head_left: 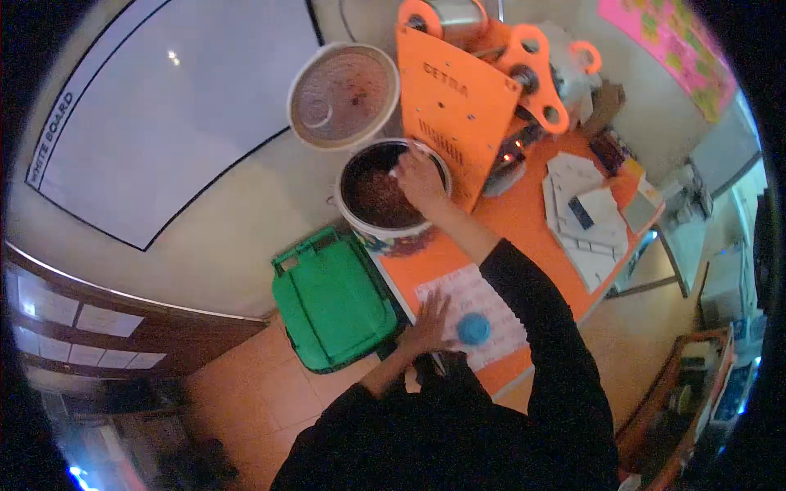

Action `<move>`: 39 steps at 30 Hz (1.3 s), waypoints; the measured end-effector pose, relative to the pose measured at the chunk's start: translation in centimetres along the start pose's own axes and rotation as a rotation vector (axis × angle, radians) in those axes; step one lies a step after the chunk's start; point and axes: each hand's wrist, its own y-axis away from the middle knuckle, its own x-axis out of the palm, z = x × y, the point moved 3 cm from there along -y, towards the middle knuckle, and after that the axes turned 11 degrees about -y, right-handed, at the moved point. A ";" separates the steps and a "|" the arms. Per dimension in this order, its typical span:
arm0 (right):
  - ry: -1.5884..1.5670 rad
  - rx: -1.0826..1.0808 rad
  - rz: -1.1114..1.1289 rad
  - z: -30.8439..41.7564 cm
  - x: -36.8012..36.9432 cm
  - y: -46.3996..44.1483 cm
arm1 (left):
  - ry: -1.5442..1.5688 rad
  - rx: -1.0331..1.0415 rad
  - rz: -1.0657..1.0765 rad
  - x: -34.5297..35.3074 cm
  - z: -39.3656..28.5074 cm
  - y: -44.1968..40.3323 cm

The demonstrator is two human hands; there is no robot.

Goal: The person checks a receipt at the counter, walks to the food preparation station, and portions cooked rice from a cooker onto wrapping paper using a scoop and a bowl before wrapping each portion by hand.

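My right hand (422, 184) reaches into the mouth of a white bucket (344, 214) that holds dark reddish-brown, grainy stuff (377, 193). Its fingers are closed, and a small whitish bit shows at the fingertips, too blurred to name. On the printed paper sheet (512, 337) at the near end of the orange table, my left hand (429, 324) rests with its fingers apart. Beside that hand, also on the sheet, sits a round blue object (473, 329), perhaps a lid or small dish. The bucket's lid (344, 96), stained inside, leans against the wall behind the bucket.
An orange machine (454, 102) stands right of the bucket. Farther right on the orange table (524, 237) lie white panels (577, 217) and a dark small item (581, 212). A green bin (332, 299) is on the floor to the left, below a whiteboard (196, 98).
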 end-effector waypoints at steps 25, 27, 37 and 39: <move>0.087 -0.120 0.437 -3.1 4.1 -6.9 | -0.462 -0.534 -1.164 -52.8 18.0 23.4; 0.091 -0.176 0.386 -3.3 4.4 -7.2 | -0.449 -0.515 -1.211 -53.6 19.4 21.2; -0.104 0.116 0.398 -3.6 5.4 -5.6 | 0.427 -0.103 -0.316 -23.7 19.2 -5.5; -0.203 0.213 0.433 -3.6 3.6 -5.7 | 0.397 -0.091 -0.521 -21.4 17.5 -6.2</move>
